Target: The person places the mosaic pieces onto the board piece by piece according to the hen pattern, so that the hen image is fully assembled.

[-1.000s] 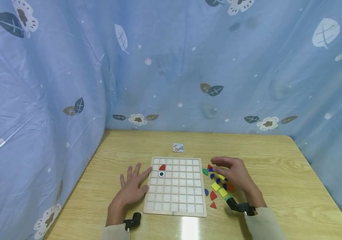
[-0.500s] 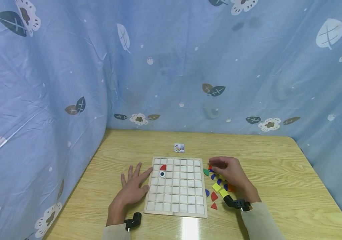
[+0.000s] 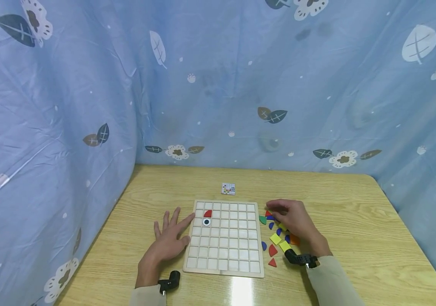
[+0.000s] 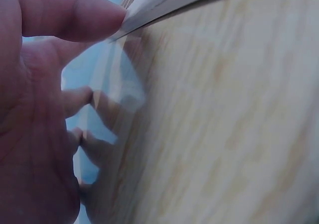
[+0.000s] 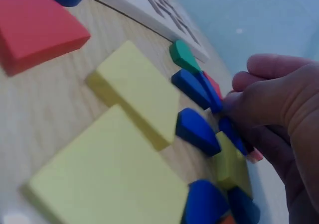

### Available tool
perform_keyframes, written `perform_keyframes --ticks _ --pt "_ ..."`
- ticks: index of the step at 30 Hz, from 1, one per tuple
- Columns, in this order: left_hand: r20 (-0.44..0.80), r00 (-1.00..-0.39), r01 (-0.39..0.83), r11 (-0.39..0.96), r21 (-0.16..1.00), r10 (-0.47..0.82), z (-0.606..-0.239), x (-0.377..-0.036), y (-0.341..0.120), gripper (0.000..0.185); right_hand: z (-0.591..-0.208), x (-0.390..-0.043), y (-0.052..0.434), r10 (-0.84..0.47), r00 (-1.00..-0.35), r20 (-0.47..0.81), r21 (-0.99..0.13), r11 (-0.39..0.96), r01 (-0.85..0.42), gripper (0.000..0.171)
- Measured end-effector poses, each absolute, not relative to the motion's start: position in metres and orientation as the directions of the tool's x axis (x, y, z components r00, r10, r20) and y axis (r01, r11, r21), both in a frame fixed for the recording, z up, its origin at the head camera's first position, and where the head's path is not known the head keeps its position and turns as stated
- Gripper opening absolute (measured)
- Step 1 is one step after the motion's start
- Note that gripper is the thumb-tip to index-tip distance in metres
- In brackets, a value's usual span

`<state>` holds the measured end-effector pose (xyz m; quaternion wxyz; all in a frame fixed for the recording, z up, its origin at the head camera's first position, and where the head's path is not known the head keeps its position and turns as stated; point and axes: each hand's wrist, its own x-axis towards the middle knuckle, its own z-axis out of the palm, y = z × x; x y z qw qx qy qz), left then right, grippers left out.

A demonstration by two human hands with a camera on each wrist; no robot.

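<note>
Two hands rest low on a wooden table [image 3: 340, 199] before a blue curtain [image 3: 218, 85]. Left hand [image 3: 168, 240] lies flat beside the grid board [image 3: 223, 265]; right hand [image 3: 292, 219] pinches small blue pieces [image 5: 197, 87].

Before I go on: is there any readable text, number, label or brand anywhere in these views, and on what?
No readable text in any view.
Small card beyond the grid board: a multicoloured grid pattern, too small to tell any writing.
Round piece on the board: a dark ring mark, not a letter or number.
Coloured pieces by the right hand: plain faces.
Curtain: leaf and flower prints only.
</note>
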<state>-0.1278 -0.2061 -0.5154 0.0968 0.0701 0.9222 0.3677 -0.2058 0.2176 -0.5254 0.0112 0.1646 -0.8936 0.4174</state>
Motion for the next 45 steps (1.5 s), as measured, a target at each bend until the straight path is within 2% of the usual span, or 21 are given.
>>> perform_keyframes --ticks 6,27,37,45 --pt "-0.127 -0.972 0.058 0.72 0.691 0.2 -0.515 -0.128 -0.206 0.07 -0.521 -0.207 0.215 -0.341 -0.935 0.098 -0.753 0.589 -0.294 0.037" --pt "-0.119 -0.973 0.063 0.717 0.694 0.2 -0.516 -0.127 -0.206 0.069 -0.524 -0.2 0.209 -0.317 -0.938 0.142 -0.728 0.608 -0.316 0.032" --pt "-0.124 -0.971 0.063 0.722 0.689 0.202 -0.515 -0.127 -0.207 0.069 -0.509 -0.177 0.202 -0.241 -0.937 0.254 -0.767 0.539 -0.347 0.033" --pt "-0.125 -0.973 0.059 0.727 0.684 0.197 -0.516 -0.127 -0.206 0.069 -0.501 -0.167 0.173 -0.254 -0.9 0.356 -0.75 0.497 -0.437 0.033"
